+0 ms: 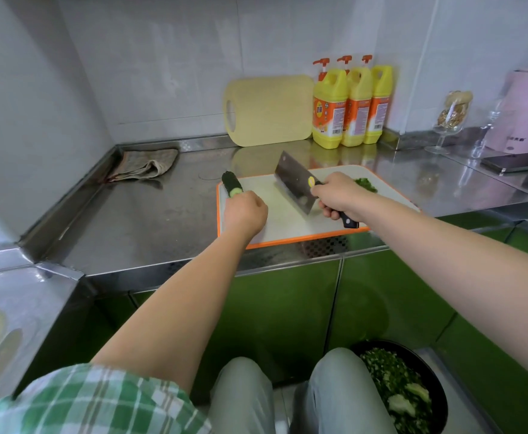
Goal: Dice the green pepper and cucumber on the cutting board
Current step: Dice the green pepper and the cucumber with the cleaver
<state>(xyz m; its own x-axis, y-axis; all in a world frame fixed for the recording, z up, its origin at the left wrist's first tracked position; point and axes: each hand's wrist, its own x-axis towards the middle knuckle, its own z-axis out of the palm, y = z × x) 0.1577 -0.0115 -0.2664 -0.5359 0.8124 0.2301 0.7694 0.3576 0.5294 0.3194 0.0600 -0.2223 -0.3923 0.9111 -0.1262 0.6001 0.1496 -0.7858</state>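
Both hands are over the orange-rimmed cutting board [284,223]. At its far left corner lies the cucumber [232,182], its cut end toward the left hand [245,211], which is clenched just beside it; whether it grasps anything I cannot tell. The right hand [337,195] grasps the black handle of a cleaver [294,183], whose edge is down at mid-board with a pale slice [311,182] stuck to the blade. Chopped green pepper [366,184] sits at the board's far right.
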